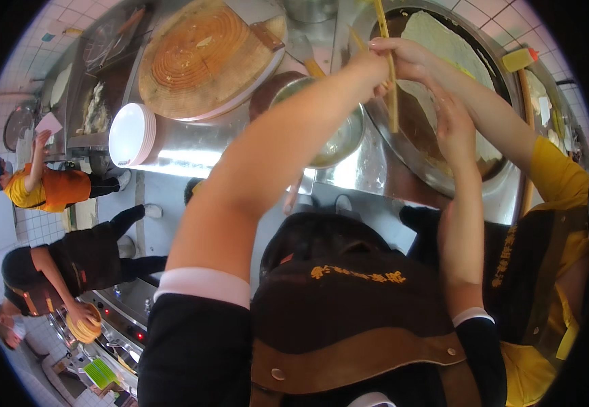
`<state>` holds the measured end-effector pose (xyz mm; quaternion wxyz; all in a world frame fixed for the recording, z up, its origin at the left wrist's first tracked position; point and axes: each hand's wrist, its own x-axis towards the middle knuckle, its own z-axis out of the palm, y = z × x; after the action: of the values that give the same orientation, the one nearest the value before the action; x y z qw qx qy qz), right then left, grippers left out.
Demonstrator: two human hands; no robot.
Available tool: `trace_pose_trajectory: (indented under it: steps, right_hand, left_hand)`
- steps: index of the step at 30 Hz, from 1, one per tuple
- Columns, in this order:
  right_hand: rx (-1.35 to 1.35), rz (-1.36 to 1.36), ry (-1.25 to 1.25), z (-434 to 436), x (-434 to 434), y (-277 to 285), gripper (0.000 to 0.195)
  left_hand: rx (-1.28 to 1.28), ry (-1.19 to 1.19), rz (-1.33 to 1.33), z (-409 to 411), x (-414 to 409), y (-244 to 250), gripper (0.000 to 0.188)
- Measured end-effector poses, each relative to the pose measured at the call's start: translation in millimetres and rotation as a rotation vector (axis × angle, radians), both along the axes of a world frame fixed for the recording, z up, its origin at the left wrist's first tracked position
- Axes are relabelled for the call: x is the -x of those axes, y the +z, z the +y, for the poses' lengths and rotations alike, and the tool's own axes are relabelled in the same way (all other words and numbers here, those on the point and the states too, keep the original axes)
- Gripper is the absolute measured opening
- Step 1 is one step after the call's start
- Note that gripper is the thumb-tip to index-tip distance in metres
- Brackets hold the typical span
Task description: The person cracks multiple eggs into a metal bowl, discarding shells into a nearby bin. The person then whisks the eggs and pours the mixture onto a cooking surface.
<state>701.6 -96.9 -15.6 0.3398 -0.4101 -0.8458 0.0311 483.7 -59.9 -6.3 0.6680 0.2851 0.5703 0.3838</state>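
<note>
My left hand (376,68) reaches forward beside a round griddle, closed around a thin wooden stick (357,38). A co-worker's hand (409,56) meets it there, and a longer wooden stick (393,109) passes between the two hands. How the grip is shared is partly hidden. My right hand (454,119) holds nothing visible; its extended fingers lie close to the co-worker's forearm, and whether they touch is unclear. On the griddle (421,137) spreads a thin pale sheet of dough or batter (439,46). Below my left forearm stands a metal bowl (348,137) of liquid.
A round wooden chopping board (198,56) carries a cleaver (269,35). White bowls (132,135) are stacked on the steel counter (188,152). A squeeze bottle (519,60) sits beyond the griddle. The yellow-sleeved co-worker (528,264) is close on my right; others work at left.
</note>
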Motion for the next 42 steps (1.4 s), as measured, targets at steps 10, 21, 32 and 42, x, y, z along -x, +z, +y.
trace_pose_trajectory:
  steps: [10, 21, 32, 42]
  right_hand:
    - [1.093, 0.525, -0.527, -131, 100, -42, 0.052]
    - [0.796, 0.251, -0.374, -130, 204, -29, 0.025]
    - [0.156, 0.264, 1.051, -196, 352, -24, 0.052]
    - [0.821, 0.384, 0.987, -185, 378, 77, 0.014]
  left_hand:
    - [-0.379, -0.217, 0.364, 16, 58, 39, 0.050]
    - [0.098, 0.087, -0.153, -255, 224, -50, 0.106]
    - [-0.275, 1.085, -0.221, -376, 301, -6, 0.043]
    - [-0.377, 1.472, -0.097, -416, 273, 15, 0.052]
